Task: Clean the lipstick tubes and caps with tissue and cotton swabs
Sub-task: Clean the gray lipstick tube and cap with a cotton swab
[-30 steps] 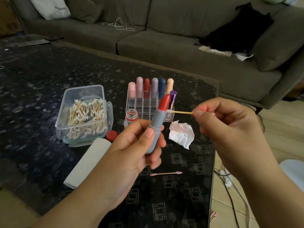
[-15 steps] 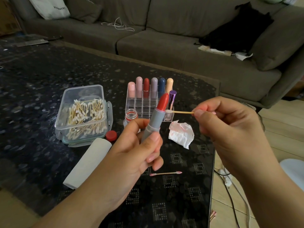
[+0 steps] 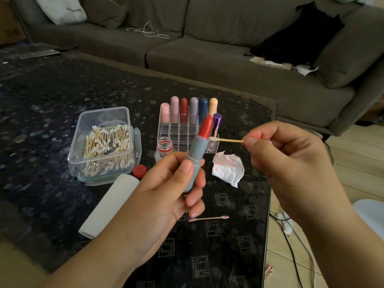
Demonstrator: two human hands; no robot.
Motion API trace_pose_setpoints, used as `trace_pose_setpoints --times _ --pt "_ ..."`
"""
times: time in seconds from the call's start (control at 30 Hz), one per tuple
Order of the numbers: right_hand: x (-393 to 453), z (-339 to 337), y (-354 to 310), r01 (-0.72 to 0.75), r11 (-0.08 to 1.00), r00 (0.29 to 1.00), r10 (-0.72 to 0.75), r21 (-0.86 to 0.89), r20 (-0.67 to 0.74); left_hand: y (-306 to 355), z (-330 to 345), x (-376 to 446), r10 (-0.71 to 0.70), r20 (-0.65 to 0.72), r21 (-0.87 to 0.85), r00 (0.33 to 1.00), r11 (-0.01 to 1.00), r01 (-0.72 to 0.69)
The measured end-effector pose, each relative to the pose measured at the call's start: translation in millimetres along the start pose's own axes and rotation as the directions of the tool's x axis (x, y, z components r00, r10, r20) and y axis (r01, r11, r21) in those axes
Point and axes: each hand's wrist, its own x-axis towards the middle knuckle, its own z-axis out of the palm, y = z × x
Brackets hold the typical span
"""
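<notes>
My left hand (image 3: 166,194) grips an uncapped grey-blue lipstick tube (image 3: 197,154) upright, its red stick extended at the top. My right hand (image 3: 291,163) pinches a cotton swab (image 3: 226,140) by its wooden stem. The swab's white tip touches the tube's rim just below the red stick. A crumpled tissue (image 3: 228,168) with red smears lies on the table behind the tube. A used pink-tipped swab (image 3: 208,218) lies on the table below my left hand.
A clear organiser (image 3: 187,129) holds several capped lipsticks and a purple one. A clear box of cotton swabs (image 3: 104,142), a small open bottle (image 3: 164,148), its red cap (image 3: 139,171) and folded tissue (image 3: 108,204) sit on the dark table. A grey sofa stands behind.
My left hand has turned the tube slightly in its fingers. The swab tip stays at the rim below the red stick.
</notes>
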Motion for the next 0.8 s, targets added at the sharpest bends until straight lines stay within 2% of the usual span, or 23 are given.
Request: trace_pose_setpoints --times 0.23,0.53,0.7,0.8 --pt "-0.5 -0.1 0.0 0.003 1.000 1.000 -0.004 0.016 0.011 -1.7 -0.7 1.6 -0.025 0.005 0.025 1.000 0.999 0.025" --pt "-4.6 5.2 1.7 0.038 0.997 0.995 -0.031 -0.072 0.096 -2.8 0.0 4.0 -0.083 0.068 -0.101 0.994 0.991 0.090" --pt "-3.9 3.1 2.5 0.060 0.996 0.997 -0.056 -0.072 0.059 -3.2 -1.2 2.7 -0.090 0.072 -0.137 0.993 0.986 0.100" --pt "-5.1 3.5 2.8 0.073 0.992 0.992 -0.062 -0.102 0.106 -3.9 -1.6 2.9 -0.089 0.061 -0.147 0.994 0.984 0.098"
